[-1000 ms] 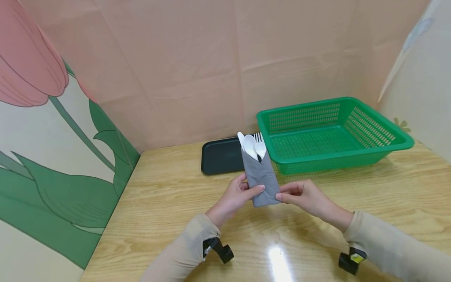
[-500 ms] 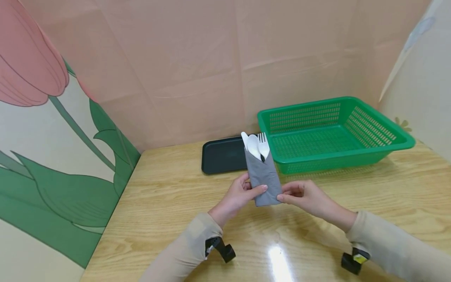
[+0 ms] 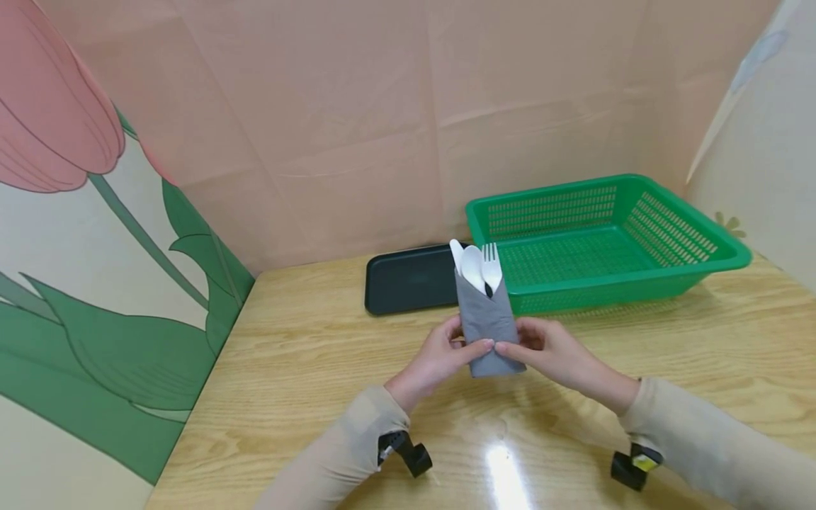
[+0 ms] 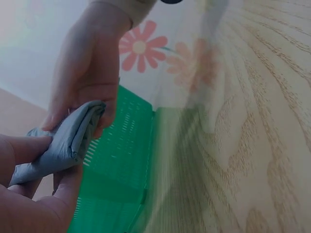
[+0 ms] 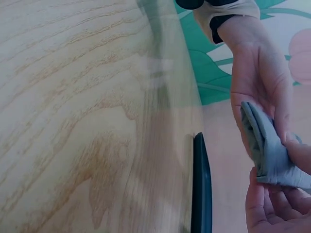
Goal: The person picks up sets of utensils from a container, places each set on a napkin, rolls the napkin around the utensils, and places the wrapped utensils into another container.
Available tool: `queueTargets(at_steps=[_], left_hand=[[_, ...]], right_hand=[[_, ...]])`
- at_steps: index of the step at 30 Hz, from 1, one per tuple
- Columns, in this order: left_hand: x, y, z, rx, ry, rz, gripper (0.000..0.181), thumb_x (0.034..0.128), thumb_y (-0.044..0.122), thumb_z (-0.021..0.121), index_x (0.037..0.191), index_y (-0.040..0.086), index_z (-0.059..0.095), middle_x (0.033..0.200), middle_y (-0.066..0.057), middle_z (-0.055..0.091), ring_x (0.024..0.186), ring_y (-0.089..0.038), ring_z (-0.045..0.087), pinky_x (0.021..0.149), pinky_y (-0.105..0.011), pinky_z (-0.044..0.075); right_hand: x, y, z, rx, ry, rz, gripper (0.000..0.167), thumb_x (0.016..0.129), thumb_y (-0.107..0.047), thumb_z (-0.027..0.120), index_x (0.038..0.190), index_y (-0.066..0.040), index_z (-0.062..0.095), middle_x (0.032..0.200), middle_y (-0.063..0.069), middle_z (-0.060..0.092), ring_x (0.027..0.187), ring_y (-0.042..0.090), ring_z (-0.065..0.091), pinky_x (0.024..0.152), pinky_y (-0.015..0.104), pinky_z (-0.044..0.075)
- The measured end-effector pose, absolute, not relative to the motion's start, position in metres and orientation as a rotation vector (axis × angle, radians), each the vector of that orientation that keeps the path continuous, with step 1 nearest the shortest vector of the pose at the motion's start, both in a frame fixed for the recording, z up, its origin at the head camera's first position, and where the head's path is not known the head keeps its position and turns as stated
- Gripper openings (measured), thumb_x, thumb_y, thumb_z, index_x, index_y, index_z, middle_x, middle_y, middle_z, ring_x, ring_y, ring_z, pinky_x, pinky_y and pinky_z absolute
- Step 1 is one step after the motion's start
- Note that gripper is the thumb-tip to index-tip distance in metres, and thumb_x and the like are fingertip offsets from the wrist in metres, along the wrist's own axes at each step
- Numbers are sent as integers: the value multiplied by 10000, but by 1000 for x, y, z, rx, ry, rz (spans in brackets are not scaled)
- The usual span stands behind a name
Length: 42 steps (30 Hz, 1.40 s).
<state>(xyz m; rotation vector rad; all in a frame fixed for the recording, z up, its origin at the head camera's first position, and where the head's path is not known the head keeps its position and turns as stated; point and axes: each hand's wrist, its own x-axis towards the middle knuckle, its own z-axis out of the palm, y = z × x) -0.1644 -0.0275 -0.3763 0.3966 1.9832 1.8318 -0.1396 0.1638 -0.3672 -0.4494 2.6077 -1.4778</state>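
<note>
A folded grey napkin (image 3: 486,315) is held up above the table, tilted slightly. From its top stick out a white knife (image 3: 456,253), a white spoon (image 3: 472,265) and a white fork (image 3: 491,265); their lower parts are hidden inside. Gripping the napkin's left side is my left hand (image 3: 440,354), thumb across the front. My right hand (image 3: 554,350) grips the right side, its thumb tip close to the left thumb. Both wrist views show the folded lower end of the napkin (image 4: 73,138) between the hands, thumbs on one face and fingers on the other.
Behind the napkin, a black tray (image 3: 408,280) lies on the wooden table (image 3: 306,368). A green perforated basket (image 3: 605,283) stands to the right of the tray, against the back wall covering. A wall with printed flowers (image 3: 127,319) borders the table at left.
The napkin with the cutlery has shifted a little to the right, along with my left hand. My right hand has moved from the lower right corner to grip further across the front.
</note>
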Motion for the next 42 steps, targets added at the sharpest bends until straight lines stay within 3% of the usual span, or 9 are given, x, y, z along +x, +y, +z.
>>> queueTargets(at_steps=[5,17,30,42], left_hand=[[-165,-26,-378,396,1985,1803,375,899,108,608,1264,67,533,1186,-135,570,1036,-213,619,846,-305,521],[-165,-28,-377,448,1944,1768,368,907,108,597,1270,88,543,1236,-122,575,928,-115,577,814,-265,500],[-167,-29,-374,432,1798,1790,396,969,97,475,1363,65,447,1264,-183,518,1095,-185,561,955,-370,483],[-166,-26,-375,356,1886,1845,305,928,73,552,1209,-45,538,1084,-141,591,896,-104,606,865,-334,531]], right_hand=[[-140,164,-366,-431,2593,-1475,467,899,-283,618,1187,80,562,1090,224,658,943,247,662,757,345,553],[-140,166,-366,-440,2522,-1502,448,870,-271,657,1150,72,587,1060,219,675,928,242,673,758,353,554],[-140,171,-363,-411,2524,-1472,492,903,-280,612,1215,92,535,1080,224,666,938,237,669,756,349,554],[-137,171,-360,-411,2539,-1481,440,916,-233,597,1191,107,544,1047,212,677,898,173,655,724,288,546]])
